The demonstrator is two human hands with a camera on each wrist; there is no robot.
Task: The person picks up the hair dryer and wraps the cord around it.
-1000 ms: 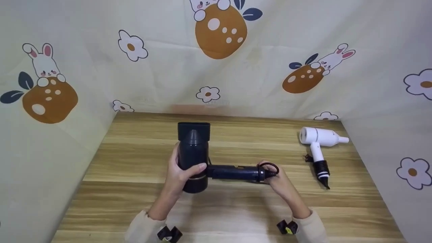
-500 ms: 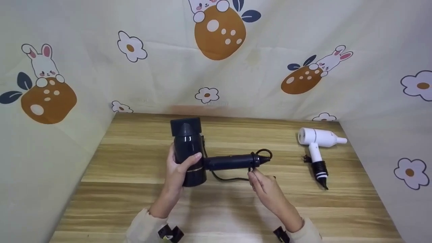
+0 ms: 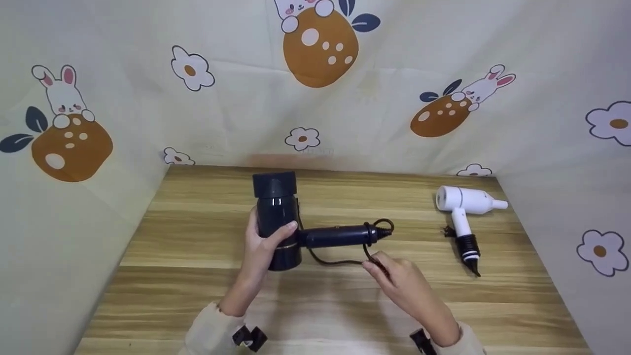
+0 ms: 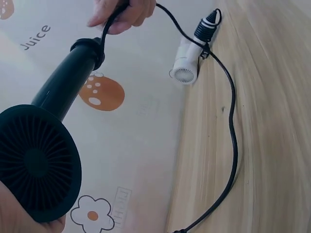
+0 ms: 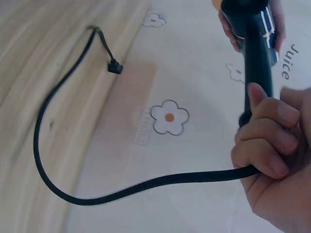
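A dark hair dryer [image 3: 277,217] with a flat nozzle is held above the table in the head view, its handle pointing right. My left hand [image 3: 263,246] grips its barrel, thumb across the front. Below the handle's end, my right hand [image 3: 402,281] holds the black power cord [image 3: 340,262] in curled fingers. The round vented back [image 4: 39,162] of the dryer faces the left wrist camera. In the right wrist view the cord loops out of the fist, and its plug [image 5: 114,67] hangs at the end near the tabletop.
A white hair dryer [image 3: 468,201] with its cord wound around the handle lies at the right of the wooden table [image 3: 197,296]. Patterned cloth [image 3: 236,113] encloses the back and both sides.
My right hand has moved from the handle's end down below it, taking the cord along. The cord now hangs in a loose loop. The dryer has shifted slightly up and left.
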